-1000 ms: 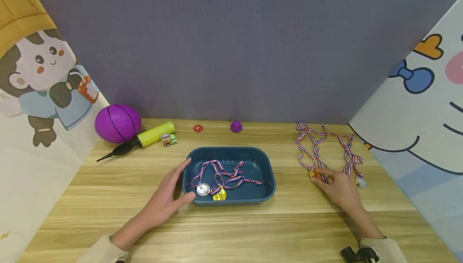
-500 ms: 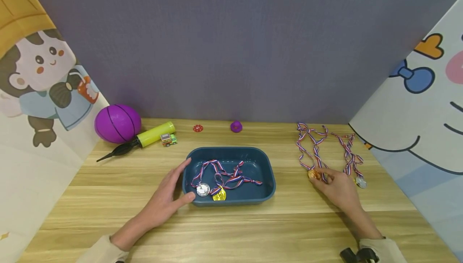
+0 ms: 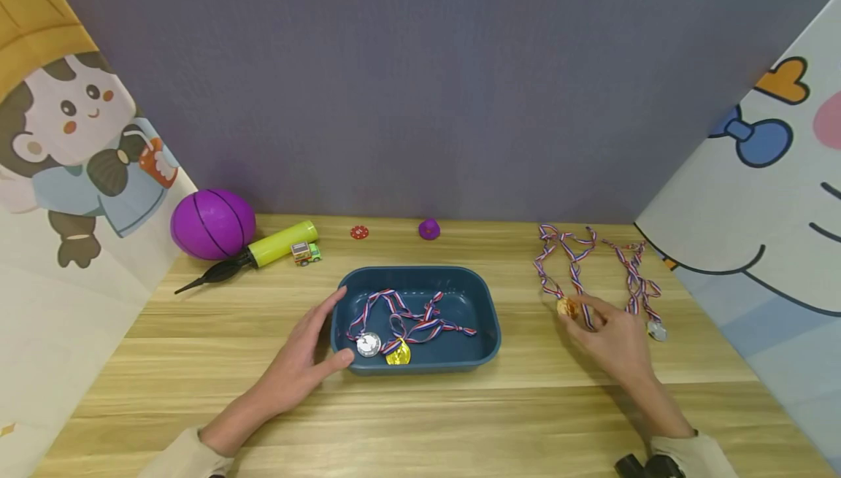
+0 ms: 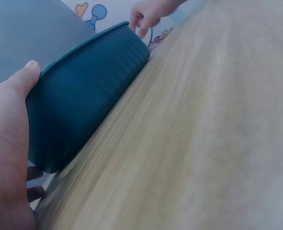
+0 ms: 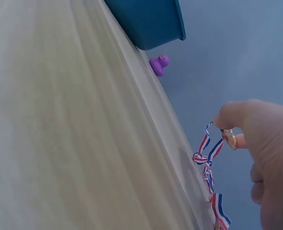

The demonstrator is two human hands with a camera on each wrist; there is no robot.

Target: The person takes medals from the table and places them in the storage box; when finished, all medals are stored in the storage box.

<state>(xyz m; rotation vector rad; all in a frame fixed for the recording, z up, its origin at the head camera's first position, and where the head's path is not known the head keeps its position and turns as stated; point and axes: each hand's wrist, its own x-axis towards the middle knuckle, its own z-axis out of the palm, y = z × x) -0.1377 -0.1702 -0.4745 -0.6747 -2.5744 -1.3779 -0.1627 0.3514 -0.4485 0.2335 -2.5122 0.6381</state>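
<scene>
My right hand [image 3: 616, 339] pinches a bronze-gold medal [image 3: 566, 308] between thumb and forefinger. In the right wrist view the medal's disc [image 5: 230, 138] is held up off the table, its striped ribbon [image 5: 207, 163] hanging down. My left hand [image 3: 292, 370] rests spread against the left end of a dark blue bin [image 3: 486, 317], thumb at the near rim and fingers toward the far corner. Inside the bin lie a silver medal [image 3: 369, 344] and a gold medal [image 3: 398, 352] with tangled striped ribbons. Beside my right hand lies another silver medal [image 3: 656, 330] with its ribbon.
At the back left are a purple ball [image 3: 213, 224], a yellow-green hand pump [image 3: 282, 243] and a toy truck [image 3: 306, 253]. A red poker chip [image 3: 359, 232] and a purple rubber duck [image 3: 429, 229] lie near the grey back panel [image 3: 420, 98]. Printed side panels flank the table.
My right hand has raised the bronze-gold medal slightly and shifted it a little away from me; its ribbon has moved along. My left hand has stayed at the bin.
</scene>
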